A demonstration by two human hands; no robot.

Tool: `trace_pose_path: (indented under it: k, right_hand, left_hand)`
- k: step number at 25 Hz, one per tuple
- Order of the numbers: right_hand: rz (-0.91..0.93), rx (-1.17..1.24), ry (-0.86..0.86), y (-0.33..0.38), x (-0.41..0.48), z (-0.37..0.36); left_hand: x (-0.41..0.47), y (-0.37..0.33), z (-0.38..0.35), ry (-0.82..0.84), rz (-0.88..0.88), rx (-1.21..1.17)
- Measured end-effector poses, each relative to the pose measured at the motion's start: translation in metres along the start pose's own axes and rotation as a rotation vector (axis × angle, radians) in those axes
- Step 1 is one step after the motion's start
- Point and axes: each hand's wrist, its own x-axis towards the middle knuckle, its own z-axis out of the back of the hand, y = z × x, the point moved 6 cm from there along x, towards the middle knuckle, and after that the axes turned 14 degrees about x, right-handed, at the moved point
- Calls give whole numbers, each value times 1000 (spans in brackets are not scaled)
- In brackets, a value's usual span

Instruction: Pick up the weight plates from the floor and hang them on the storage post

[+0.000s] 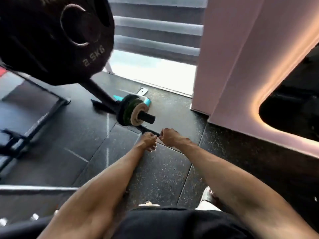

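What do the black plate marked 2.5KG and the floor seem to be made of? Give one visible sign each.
Black plate: probably rubber-coated or painted metal; matte dark skin, raised lettering, a bright metal ring round its centre hole. Floor: likely rubber tiles; dull black with pale speckles, straight seams between squares.
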Motion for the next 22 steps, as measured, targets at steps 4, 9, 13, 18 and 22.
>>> trace_pose_path:
  k: [4, 9, 13, 18, 22]
  right_hand:
    - [136, -81, 60, 28, 35, 42]
    - [232, -162, 164, 64, 77, 45]
    - [214, -232, 208, 76, 123, 38]
    - [152, -144, 251, 88, 161, 27]
    - [145, -113, 300, 99, 180, 16]
  left_hand:
    - [8, -11, 27, -282, 279, -478]
    - [12, -9, 48, -447, 476, -860]
    - [44, 12, 52, -478, 509, -971]
    - [67, 2, 64, -455, 430, -1298]
    - [77, -6, 89, -527, 355, -1477]
